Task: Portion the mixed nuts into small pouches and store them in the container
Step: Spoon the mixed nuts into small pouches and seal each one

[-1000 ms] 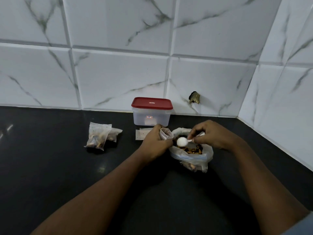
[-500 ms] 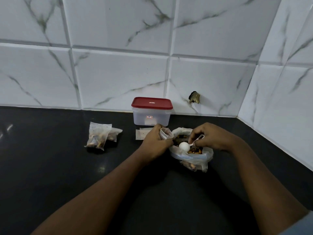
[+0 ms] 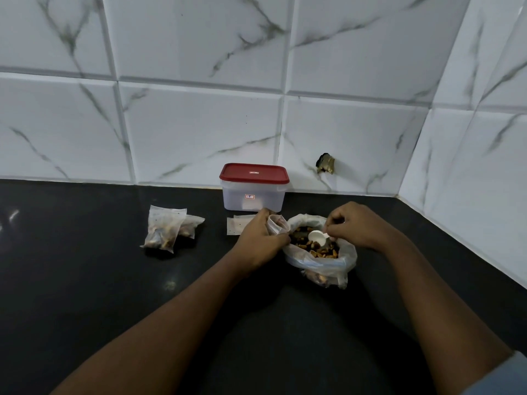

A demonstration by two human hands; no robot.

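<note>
Glossy black desk (image 3: 85, 280) meets white marbled wall tiles (image 3: 199, 124) in a corner, where the red-lidded container (image 3: 253, 186) stands. The left hand (image 3: 261, 238) grips a small pouch (image 3: 275, 225). The right hand (image 3: 353, 226) pinches what seems a white scoop (image 3: 318, 238) in the nut bag (image 3: 322, 263).

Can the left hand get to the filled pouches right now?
Probably, but not freely: the left hand grips an open pouch. Only flat empty pouches lie between it and the filled pouches.

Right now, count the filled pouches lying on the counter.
2. The front pouch lies left of the container; the rear pouch sits partly behind it, on its right. Others could be hidden beneath.
</note>
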